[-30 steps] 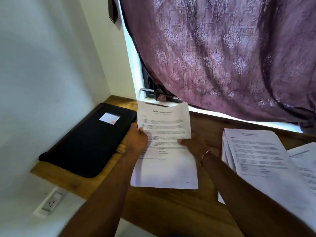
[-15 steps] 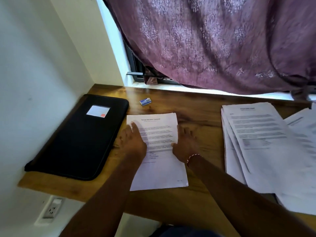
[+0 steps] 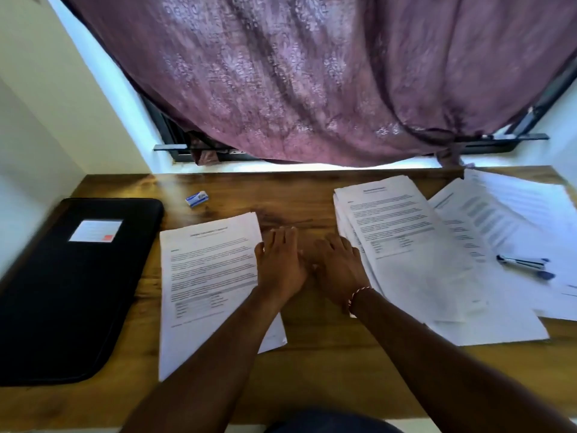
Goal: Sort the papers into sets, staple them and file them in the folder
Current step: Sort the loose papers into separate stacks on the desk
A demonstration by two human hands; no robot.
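Left hand (image 3: 279, 264) and right hand (image 3: 337, 270) lie flat, fingers straight, holding nothing.
The folder (image 3: 78, 285) lies closed at the left. Just beside it is a set (image 3: 209, 276), with the left hand on its right edge. The right hand touches the loose pile (image 3: 415, 254), which I'd square before lifting. Bare surface (image 3: 312, 370) shows between them and nearer. The likely stapler (image 3: 524, 265) lies far right.

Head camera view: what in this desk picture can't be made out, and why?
All in the head view:
Print on the left paper set: too blurred to read.
Folder label: blurred, unreadable.
Window: mostly hidden by the curtain.
Rightmost sheets: cut off by the right edge.
Small box: lettering too small.
Stapler: smeared by motion blur.
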